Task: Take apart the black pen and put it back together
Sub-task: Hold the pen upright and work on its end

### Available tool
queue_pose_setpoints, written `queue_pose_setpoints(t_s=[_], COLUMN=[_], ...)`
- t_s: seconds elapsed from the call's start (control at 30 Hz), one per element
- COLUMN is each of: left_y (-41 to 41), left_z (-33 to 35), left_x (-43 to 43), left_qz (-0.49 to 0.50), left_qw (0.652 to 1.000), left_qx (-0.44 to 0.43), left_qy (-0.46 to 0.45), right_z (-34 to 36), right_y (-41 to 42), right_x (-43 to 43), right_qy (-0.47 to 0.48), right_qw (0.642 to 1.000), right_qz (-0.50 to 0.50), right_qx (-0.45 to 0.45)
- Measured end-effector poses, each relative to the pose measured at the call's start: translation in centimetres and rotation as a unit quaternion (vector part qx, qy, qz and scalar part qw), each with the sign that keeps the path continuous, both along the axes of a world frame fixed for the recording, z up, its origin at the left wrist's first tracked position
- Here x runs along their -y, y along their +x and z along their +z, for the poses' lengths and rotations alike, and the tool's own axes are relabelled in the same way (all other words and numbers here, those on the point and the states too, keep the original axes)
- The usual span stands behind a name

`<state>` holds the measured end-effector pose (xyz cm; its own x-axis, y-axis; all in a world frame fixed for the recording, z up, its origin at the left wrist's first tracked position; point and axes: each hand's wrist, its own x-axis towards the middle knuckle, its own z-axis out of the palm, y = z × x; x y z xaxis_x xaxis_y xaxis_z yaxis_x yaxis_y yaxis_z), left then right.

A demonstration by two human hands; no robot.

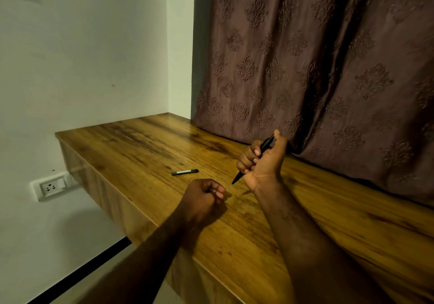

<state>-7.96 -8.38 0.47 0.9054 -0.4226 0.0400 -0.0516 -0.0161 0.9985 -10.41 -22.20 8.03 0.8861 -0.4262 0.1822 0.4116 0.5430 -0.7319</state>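
Note:
My right hand (260,162) grips the black pen (266,144) above the wooden table (145,144), fingers curled round its barrel and thumb up by the top end. The pen's pointed tip (235,181) sticks out below the hand, aimed down and left. A short black pen part (184,172) with a pale band lies flat on the table, left of the right hand. My left hand (204,198) is curled into a fist on the table, in front of that part; whether it holds anything small is hidden.
A brown patterned curtain (317,68) hangs down to the table's back edge, right behind the right hand. The white wall (82,57) closes the left side, with a socket (52,186) below table level. The table's front edge (122,209) runs diagonally near my left forearm.

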Motion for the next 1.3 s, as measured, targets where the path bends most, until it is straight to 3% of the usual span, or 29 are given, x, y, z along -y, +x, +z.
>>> queue_pose_setpoints(t_s=[0.3,0.87,1.3], left_y=[0.1,0.2,0.1], left_z=[-0.1,0.0,0.1], left_x=[-0.1,0.1,-0.2], left_qz=[0.006,0.011,0.017], left_qw=[0.999,0.999,0.999], left_qx=[0.034,-0.001,0.035], left_qy=[0.007,-0.037,0.000], right_z=[0.0,-0.2,-0.2], right_y=[0.0,0.0,0.0], right_x=[0.0,-0.3,-0.3], right_qy=[-0.004,-0.003,0.005], right_qw=[1.000,1.000,1.000], right_qz=[-0.001,0.024,0.020], right_qx=[0.001,0.006,0.003])
